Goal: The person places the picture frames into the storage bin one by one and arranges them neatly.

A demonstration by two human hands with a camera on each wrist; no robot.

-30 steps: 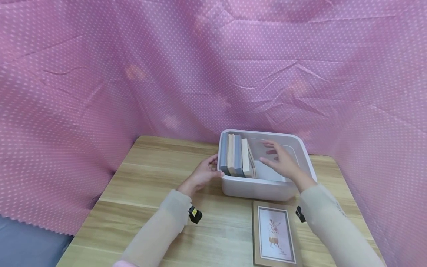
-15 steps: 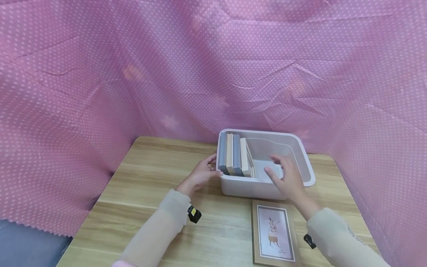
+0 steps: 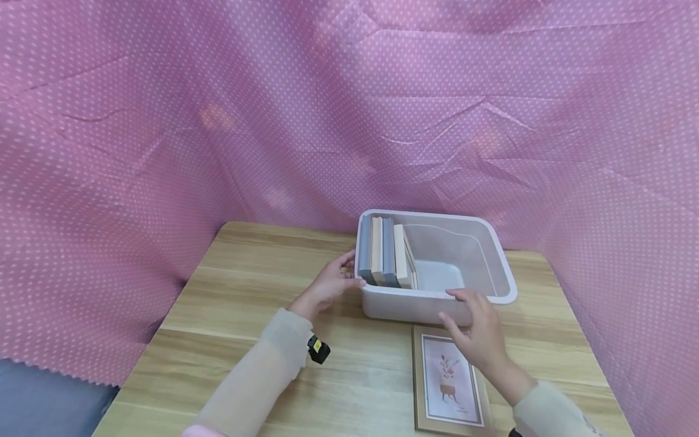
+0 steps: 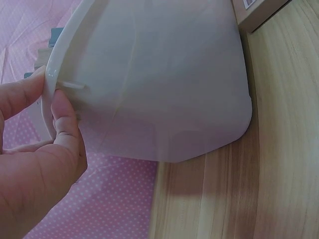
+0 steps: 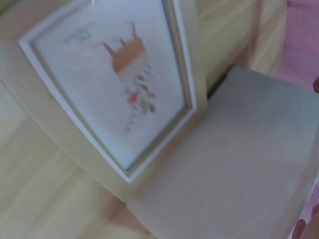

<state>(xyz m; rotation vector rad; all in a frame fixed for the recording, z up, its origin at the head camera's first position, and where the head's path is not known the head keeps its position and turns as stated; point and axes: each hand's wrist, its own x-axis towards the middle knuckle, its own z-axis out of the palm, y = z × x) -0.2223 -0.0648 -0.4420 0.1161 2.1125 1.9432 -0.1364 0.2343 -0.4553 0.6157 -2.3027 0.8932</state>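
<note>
My left hand (image 3: 326,286) pinches the left rim of a whitish plastic bin (image 3: 401,304); the left wrist view shows thumb and finger on either side of that rim (image 4: 62,50). Several books (image 3: 388,252), blue-grey and cream, stand upright against the bin's left end, the rightmost one leaning. My right hand (image 3: 483,340) holds nothing. Its fingers are spread by the bin's front wall, and it overlaps the right side of a framed picture (image 3: 445,376). This wooden frame with a potted-plant print lies face up just before the bin, and fills much of the right wrist view.
A wood-grain table (image 3: 235,309) carries everything. Behind and on both sides hangs a pink dotted cloth (image 3: 306,121). The right part of the bin's floor (image 3: 439,276) is bare. Grey fabric (image 3: 49,400) shows at the lower left.
My right hand has come out of the bin, moving toward me and down to beside the framed picture. My left hand has stayed on the rim.
</note>
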